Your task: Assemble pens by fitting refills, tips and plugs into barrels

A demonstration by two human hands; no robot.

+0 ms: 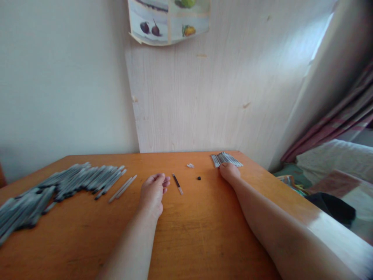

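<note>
My left hand (153, 191) is over the middle of the table, its fingers loosely curled in and nothing visible in them. Just right of it lies a short pen part (177, 184), dark with a pale clear end. My right hand (230, 171) is at the near edge of a neat row of pens (225, 158) at the back right. Its fingers are curled down, and whatever they hold is hidden. Between the hands lie a small black pen cap (199, 178) and several small whitish pieces (190, 165).
Two pale, clear pen barrels (122, 189) lie left of my left hand. Beyond them a large pile of clear pens with black ends (78, 181) spreads along the left of the wooden table (186, 241). A wall stands behind; a bed (344, 171) is at the right.
</note>
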